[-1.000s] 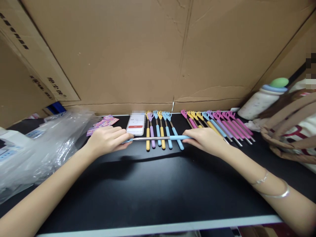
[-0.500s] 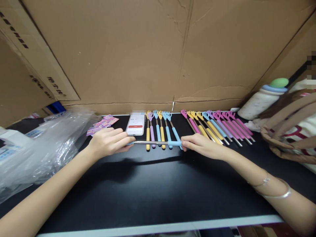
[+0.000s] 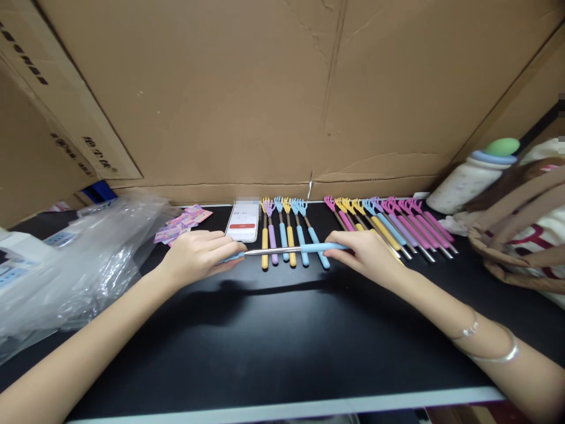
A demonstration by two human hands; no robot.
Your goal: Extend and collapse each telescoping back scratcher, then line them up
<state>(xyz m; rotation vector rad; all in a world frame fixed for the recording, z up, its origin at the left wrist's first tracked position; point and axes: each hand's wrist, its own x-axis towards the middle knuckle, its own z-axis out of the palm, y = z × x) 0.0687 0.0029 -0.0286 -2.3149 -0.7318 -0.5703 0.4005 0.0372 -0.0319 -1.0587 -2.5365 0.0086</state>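
Both hands hold a blue back scratcher (image 3: 316,248) with a metal shaft, level above the black table. My left hand (image 3: 198,256) is closed around its head end, covering most of the blue claw. At the other end, my right hand (image 3: 359,250) pinches the blue handle between thumb and fingers. Behind the shaft lies a row of yellow, purple and blue back scratchers (image 3: 283,241), claws pointing away. A second, denser group of pink, yellow, blue and purple back scratchers (image 3: 412,229) lies to the right, partly behind my right hand.
A phone (image 3: 242,222) with a lit screen lies beyond my left hand, near several pink-purple cards (image 3: 188,219). Clear plastic bags (image 3: 101,259) spread across the left. A white bottle (image 3: 468,179) and a brown-strapped bag (image 3: 507,235) stand right. Cardboard (image 3: 229,106) walls the back.
My right hand has moved slightly right and up, its grip farther along the handle, so more blue shows. That end of the back scratcher has risen a little. My left hand has barely shifted.
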